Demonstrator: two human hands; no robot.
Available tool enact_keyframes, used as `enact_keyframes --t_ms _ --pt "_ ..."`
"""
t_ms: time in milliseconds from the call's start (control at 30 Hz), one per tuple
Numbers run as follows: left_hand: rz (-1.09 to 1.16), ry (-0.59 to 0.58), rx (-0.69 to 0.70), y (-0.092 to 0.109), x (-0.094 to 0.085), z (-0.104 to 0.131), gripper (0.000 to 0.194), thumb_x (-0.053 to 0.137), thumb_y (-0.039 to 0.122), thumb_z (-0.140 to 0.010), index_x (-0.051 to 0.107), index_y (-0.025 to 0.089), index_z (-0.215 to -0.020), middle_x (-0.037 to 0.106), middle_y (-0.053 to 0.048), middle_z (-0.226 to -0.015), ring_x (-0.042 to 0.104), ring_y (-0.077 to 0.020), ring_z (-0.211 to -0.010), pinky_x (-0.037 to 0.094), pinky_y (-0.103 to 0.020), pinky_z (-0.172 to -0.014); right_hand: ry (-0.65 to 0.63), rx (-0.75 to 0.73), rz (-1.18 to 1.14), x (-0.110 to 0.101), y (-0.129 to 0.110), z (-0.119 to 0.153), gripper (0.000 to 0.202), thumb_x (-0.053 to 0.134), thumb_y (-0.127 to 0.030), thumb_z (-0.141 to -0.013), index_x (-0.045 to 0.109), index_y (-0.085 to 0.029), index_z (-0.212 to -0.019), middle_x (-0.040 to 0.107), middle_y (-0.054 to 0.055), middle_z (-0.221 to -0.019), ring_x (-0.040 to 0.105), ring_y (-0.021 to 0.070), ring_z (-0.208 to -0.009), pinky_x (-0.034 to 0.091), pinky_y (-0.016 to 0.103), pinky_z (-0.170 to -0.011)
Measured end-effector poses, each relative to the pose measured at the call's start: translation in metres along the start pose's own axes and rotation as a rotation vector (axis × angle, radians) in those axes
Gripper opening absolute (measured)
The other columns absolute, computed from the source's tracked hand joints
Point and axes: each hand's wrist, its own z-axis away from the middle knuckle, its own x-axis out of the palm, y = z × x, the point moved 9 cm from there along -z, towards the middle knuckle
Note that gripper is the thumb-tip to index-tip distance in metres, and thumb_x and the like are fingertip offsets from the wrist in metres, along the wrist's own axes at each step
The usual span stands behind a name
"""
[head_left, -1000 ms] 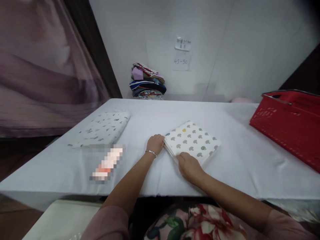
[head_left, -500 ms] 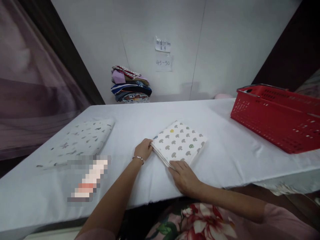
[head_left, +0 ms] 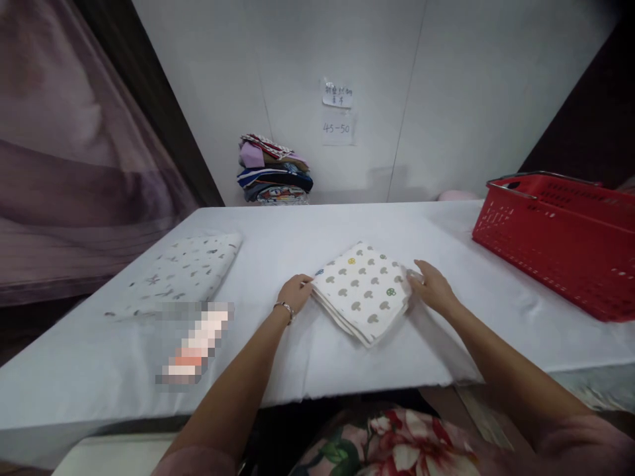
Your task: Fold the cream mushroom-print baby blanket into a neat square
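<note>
Head view: folded mushroom-print cloth (head_left: 358, 287) at frame centre, flat on white-covered table (head_left: 282, 241). Left hand (head_left: 295, 293) clamped on its left corner; right hand (head_left: 432, 289) touching its right corner — grip or not, cannot tell. Second printed cloth (head_left: 181, 271) at left; red basket (head_left: 555, 244) at right edge; fabric stack (head_left: 275, 170) upper left of centre.

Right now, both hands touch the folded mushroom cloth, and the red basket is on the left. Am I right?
Not the side: the head view shows the red basket on the right. The left hand and right hand do touch the folded mushroom cloth.
</note>
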Motion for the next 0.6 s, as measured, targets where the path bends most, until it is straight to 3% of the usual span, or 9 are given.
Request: enact_keyframes --t_ms 100,200,333,467,600 --pt "0.002 0.009 -0.066 0.001 -0.001 -0.003 0.032 0.044 0.049 -0.081 0.061 0.022 -0.082 0.065 -0.002 -0.094 0.059 -0.0176 -0.082 0.042 -0.027 -0.072 -0.205 0.232 -0.088 0.024 0.039 -0.012 0.063 0.052 -0.05 -0.078 0.045 -0.016 -0.131 0.054 0.014 -0.126 0.053 0.0279 -0.11 0.04 0.041 -0.095" --pt "-0.033 0.01 -0.129 0.001 0.002 -0.004 0.031 0.048 0.053 -0.079 0.056 0.023 -0.079 0.065 -0.001 -0.086 0.058 -0.0185 -0.077 0.04 -0.027 -0.064 -0.24 0.291 -0.151 0.033 0.05 -0.017 0.075 0.059 -0.055 -0.07 0.044 -0.015 -0.132 0.054 0.015 -0.125 0.054 0.0292 -0.108 0.04 0.04 -0.094" --pt "-0.083 0.011 -0.15 0.004 0.005 -0.005 0.024 0.051 0.047 -0.078 0.052 0.023 -0.079 0.064 0.0 -0.078 0.057 -0.0177 -0.07 0.038 -0.026 -0.059 -0.29 0.328 -0.232 0.041 0.057 -0.022 0.078 0.068 -0.052 -0.062 0.049 -0.016 -0.128 0.056 0.016 -0.121 0.056 0.0305 -0.104 0.043 0.04 -0.09" --pt "-0.089 -0.002 -0.159 0.002 0.003 -0.003 0.022 0.051 0.045 -0.077 0.052 0.022 -0.076 0.063 0.0 -0.076 0.056 -0.0169 -0.068 0.037 -0.026 -0.058 -0.372 0.312 -0.412 0.049 0.055 -0.033 0.057 0.073 -0.04 -0.06 0.061 -0.018 -0.111 0.063 0.013 -0.11 0.061 0.0261 -0.093 0.049 0.032 -0.076" --pt "-0.052 -0.044 -0.189 0.003 0.016 0.0 0.023 0.056 0.044 -0.073 0.053 0.022 -0.078 0.064 0.0 -0.077 0.058 -0.0169 -0.07 0.038 -0.025 -0.059 -0.298 0.203 -0.346 0.039 0.05 -0.085 0.054 0.075 -0.032 -0.055 0.063 -0.016 -0.105 0.066 0.01 -0.098 0.061 0.0225 -0.081 0.049 0.029 -0.069"
